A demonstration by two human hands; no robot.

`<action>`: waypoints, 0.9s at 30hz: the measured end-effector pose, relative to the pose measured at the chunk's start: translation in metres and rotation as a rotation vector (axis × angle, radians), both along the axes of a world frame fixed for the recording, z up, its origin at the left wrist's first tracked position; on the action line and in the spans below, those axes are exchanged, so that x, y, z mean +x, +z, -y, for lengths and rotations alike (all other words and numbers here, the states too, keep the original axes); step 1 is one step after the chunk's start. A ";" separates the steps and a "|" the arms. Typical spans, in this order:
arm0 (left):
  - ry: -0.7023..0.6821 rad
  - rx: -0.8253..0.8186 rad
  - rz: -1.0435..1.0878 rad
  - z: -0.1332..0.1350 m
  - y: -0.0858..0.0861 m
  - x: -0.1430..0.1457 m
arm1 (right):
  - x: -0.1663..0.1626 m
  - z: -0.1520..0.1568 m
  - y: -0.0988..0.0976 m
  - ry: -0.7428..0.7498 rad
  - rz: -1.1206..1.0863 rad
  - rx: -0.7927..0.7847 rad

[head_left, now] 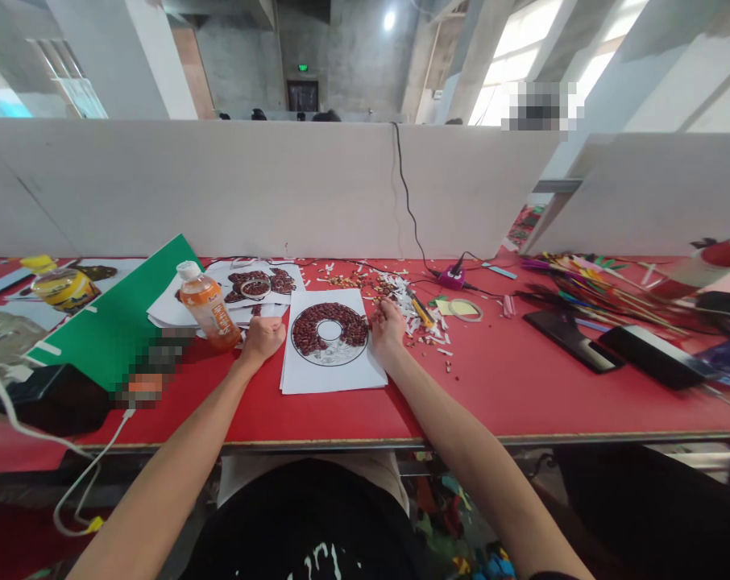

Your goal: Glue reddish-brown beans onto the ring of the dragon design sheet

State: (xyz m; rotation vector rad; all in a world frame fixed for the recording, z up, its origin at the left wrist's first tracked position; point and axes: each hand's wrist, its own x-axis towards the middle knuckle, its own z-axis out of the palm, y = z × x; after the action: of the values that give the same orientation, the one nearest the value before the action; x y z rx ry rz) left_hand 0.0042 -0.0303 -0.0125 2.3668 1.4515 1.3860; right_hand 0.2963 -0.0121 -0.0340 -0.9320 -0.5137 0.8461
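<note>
A white sheet [304, 380] lies on the red table in front of me, on top of other sheets. Dark red beans [308, 326] cover most of a printed ring on it; the ring's lower part shows bare drawing around a plain centre. My left hand [264, 337] rests as a fist just off the sheet's left edge, beside an orange drink bottle [211, 310]. Over the sheet's right edge lies my right hand [387, 329], its fingers curled in, close to scattered beans and paper scraps [441, 332]. Whatever either hand may hold is hidden.
Left stand a green board [123, 310], a yellow-capped bottle [63, 286] and a black box [56, 399]. Behind are bean-covered sheets [286, 282] and a tape roll [256, 287]. Rightward lie a yellow cutter [422, 312], a purple socket [453, 278], a phone [574, 340] and craft stems [582, 286].
</note>
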 end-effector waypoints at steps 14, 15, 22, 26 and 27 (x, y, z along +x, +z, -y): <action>-0.035 -0.068 0.003 0.000 -0.002 -0.005 | 0.001 0.002 0.003 0.054 -0.065 0.029; -0.041 -0.067 0.001 -0.001 -0.002 -0.006 | 0.001 0.002 0.004 0.060 -0.070 0.034; -0.085 -0.040 -0.002 -0.010 -0.002 -0.010 | 0.001 -0.001 0.009 0.101 -0.098 0.058; -0.115 -0.014 -0.009 -0.013 -0.004 -0.012 | 0.001 -0.002 0.010 0.113 -0.111 0.059; -0.118 -0.008 -0.009 -0.013 -0.005 -0.012 | 0.001 -0.002 0.011 0.117 -0.111 0.057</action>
State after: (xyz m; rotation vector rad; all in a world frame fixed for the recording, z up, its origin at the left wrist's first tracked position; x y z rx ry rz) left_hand -0.0079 -0.0170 -0.0170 2.4136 1.2936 1.3408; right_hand 0.2970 -0.0104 -0.0234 -0.8036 -0.4975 0.9787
